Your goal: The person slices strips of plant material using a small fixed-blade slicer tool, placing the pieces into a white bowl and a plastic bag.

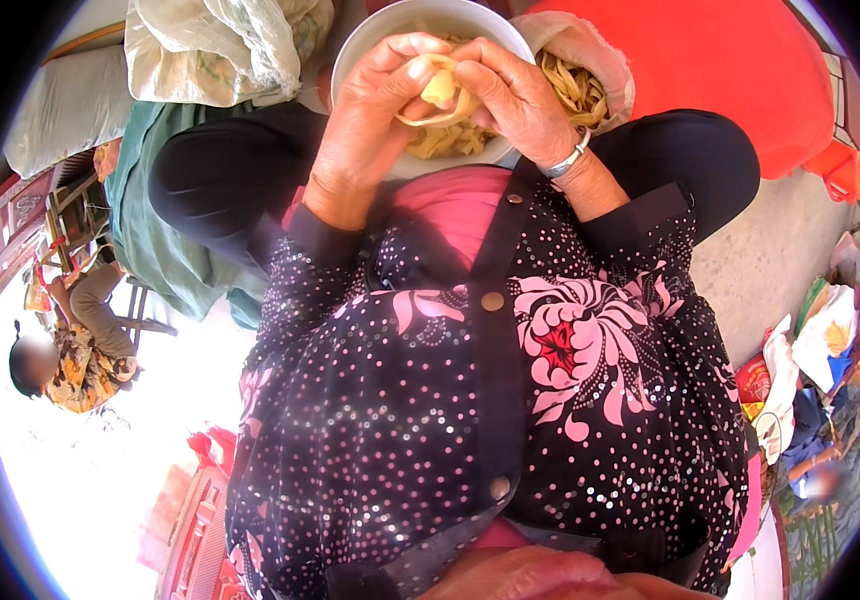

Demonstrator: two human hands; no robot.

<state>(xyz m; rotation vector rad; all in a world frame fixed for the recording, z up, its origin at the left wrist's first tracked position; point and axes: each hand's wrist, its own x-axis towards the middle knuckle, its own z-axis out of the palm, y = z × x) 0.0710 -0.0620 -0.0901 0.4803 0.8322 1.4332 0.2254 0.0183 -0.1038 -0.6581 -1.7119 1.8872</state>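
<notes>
Both my hands are raised over a white bowl (pixel 420 18), working on a pale yellow, pliable strip (pixel 440 90), whose exact kind I cannot make out. It is folded or curled between the fingers. My left hand (pixel 370 115) pinches it from one side, thumb on top. My right hand (pixel 515 105), with a silver bracelet at its wrist, grips the other side with thumb and fingers. Below them, more yellowish strips (pixel 445 140) lie in the bowl, partly hidden by the hands. The bowl stands between my bent knees.
A pale sack (pixel 605 55) of brownish-yellow strips (pixel 572 92) stands right of the bowl. Beyond it is a large red surface (pixel 720 70). A whitish woven sack (pixel 215 50) stands at left, above green cloth (pixel 155 225). Another person (pixel 90 340) sits at far left.
</notes>
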